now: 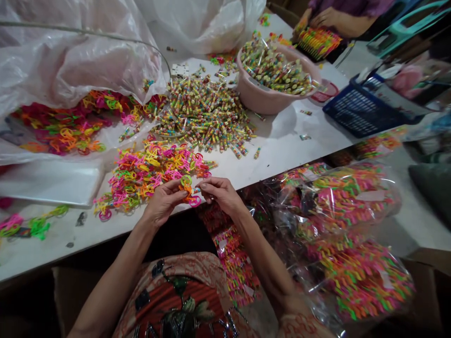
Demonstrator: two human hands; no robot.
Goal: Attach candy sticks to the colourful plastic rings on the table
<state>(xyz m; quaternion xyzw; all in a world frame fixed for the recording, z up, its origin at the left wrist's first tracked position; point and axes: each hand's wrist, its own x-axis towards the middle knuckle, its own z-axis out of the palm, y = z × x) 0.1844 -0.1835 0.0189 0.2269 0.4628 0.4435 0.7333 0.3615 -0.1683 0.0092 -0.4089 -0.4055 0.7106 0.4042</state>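
Left hand [162, 203] and right hand [219, 192] meet above the tabletop [282, 145] edge. Each grip is closed on the same cluster of plastic rings [187, 189], pinched between fingertips, probably for close handling. Just beyond the grip lies the ring pile [151, 171]; farther off, the tube heap [204, 115]. No legible writing.

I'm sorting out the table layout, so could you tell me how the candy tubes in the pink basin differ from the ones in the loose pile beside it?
The tubes in the pink basin are contained and heaped above its rim; the loose pile lies spread flat across the white table. The basin's heap sits farther from the hands, the pile nearer. Both look like the same small multicoloured tubes.
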